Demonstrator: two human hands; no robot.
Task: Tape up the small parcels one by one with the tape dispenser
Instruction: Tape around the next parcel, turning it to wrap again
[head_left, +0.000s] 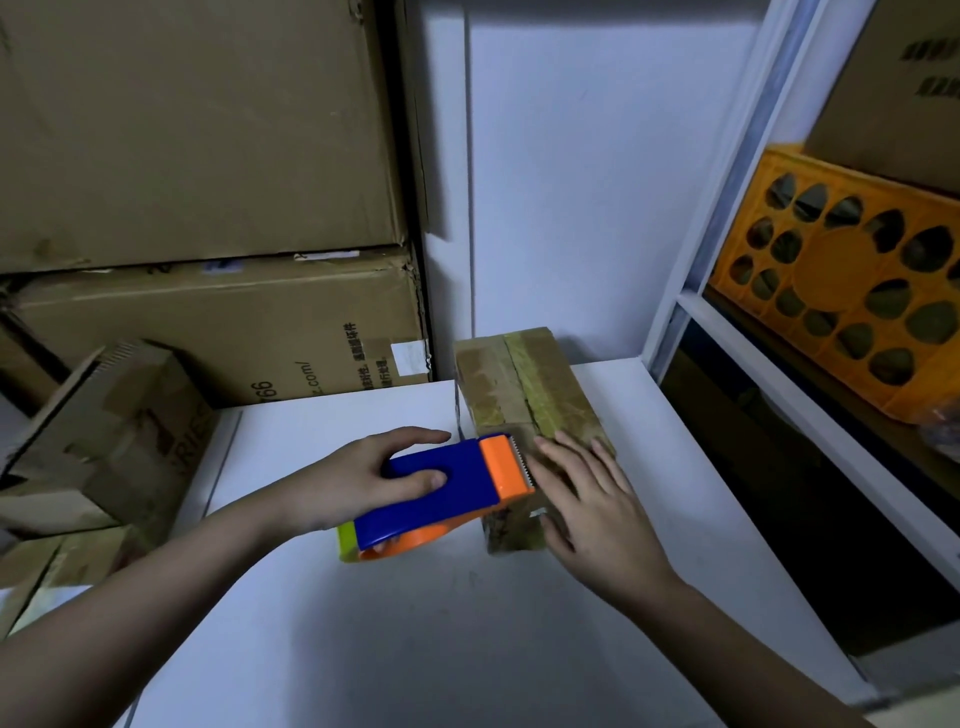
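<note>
A small brown parcel (519, 389), long and wrapped in tape, lies on the white table (415, 623) with one end toward me. My left hand (363, 478) grips a blue and orange tape dispenser (441, 493), whose toothed orange front touches the parcel's left side near its close end. My right hand (587, 499) rests flat on the top of the parcel's near end, fingers straight. A thin strip of clear tape rises from the dispenser's front beside the parcel.
Large cardboard boxes (208, 322) are stacked behind the table at left. Smaller boxes (109, 436) sit off its left edge. A white shelf frame (753, 338) at right holds an orange crate (841, 280). The wall stands just behind the parcel.
</note>
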